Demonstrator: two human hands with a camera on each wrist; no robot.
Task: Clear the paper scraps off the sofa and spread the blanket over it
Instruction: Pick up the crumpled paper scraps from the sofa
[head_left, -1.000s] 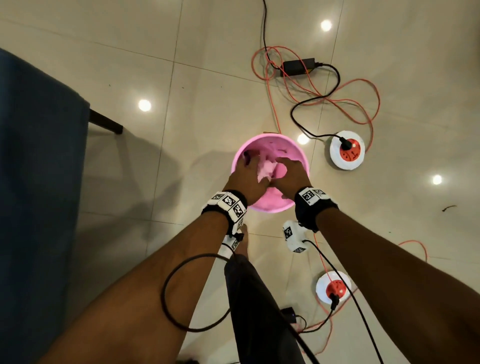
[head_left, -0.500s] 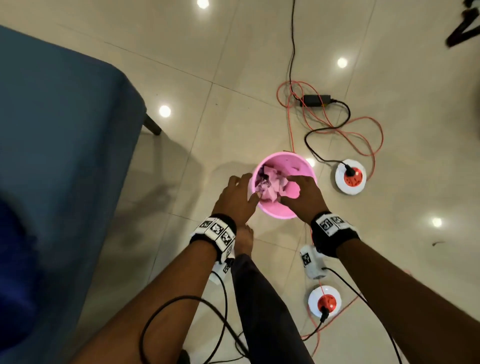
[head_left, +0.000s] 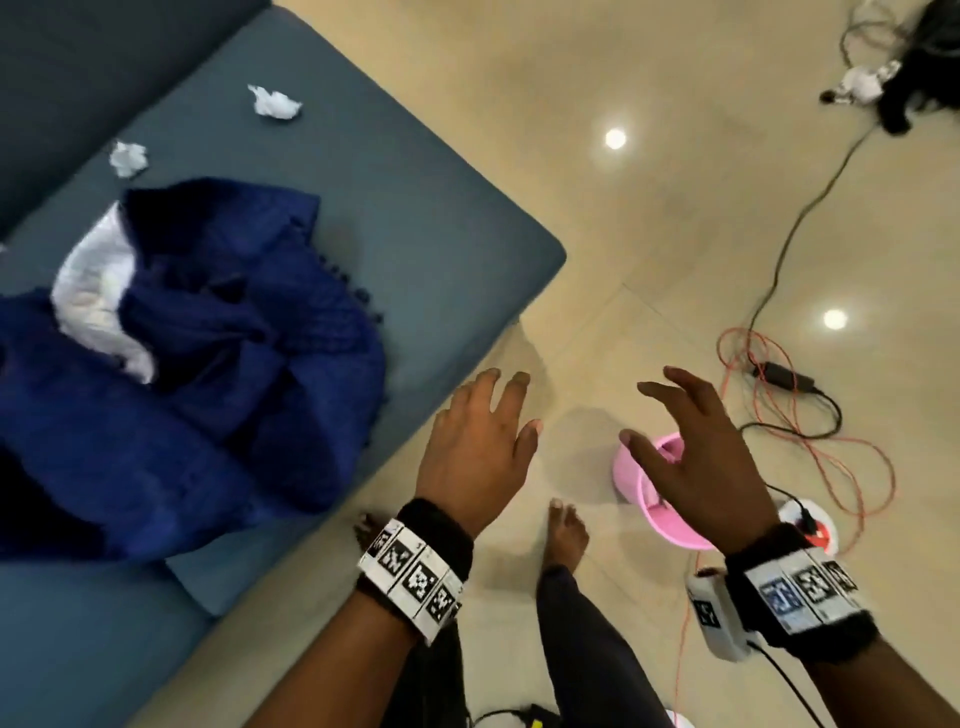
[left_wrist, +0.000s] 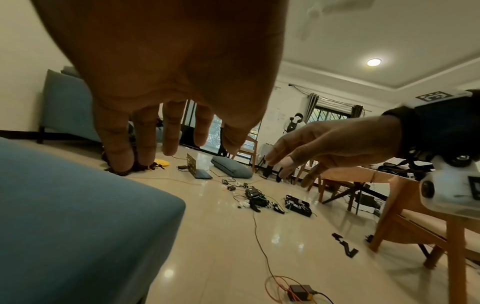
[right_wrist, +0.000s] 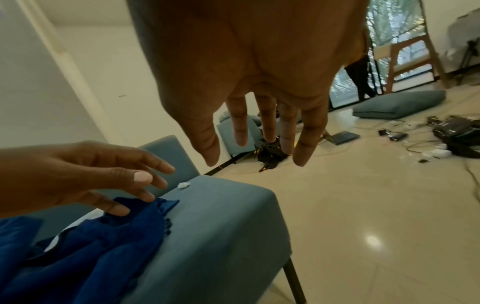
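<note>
A crumpled dark blue blanket (head_left: 208, 374) with a white patch lies on the teal sofa (head_left: 441, 218). Two white paper scraps (head_left: 275, 103) (head_left: 128, 158) rest on the seat behind it; one scrap (right_wrist: 183, 185) shows in the right wrist view. My left hand (head_left: 483, 441) hovers empty over the floor just off the sofa's edge, fingers spread. My right hand (head_left: 680, 447) is also empty with fingers spread, above the pink bucket (head_left: 649, 493) on the floor. In the wrist views both palms (left_wrist: 171, 127) (right_wrist: 259, 131) hold nothing.
Orange and black cables (head_left: 810, 415) with a power adapter and a round socket reel (head_left: 810, 525) lie on the tiled floor right of the bucket. My bare foot (head_left: 566, 535) stands between sofa and bucket. A wooden table (left_wrist: 415, 197) and floor clutter stand farther off.
Both hands have come up out of the pink bucket and let go of the paper, now open and empty. The view has swung left, showing the sofa, blanket and scraps.
</note>
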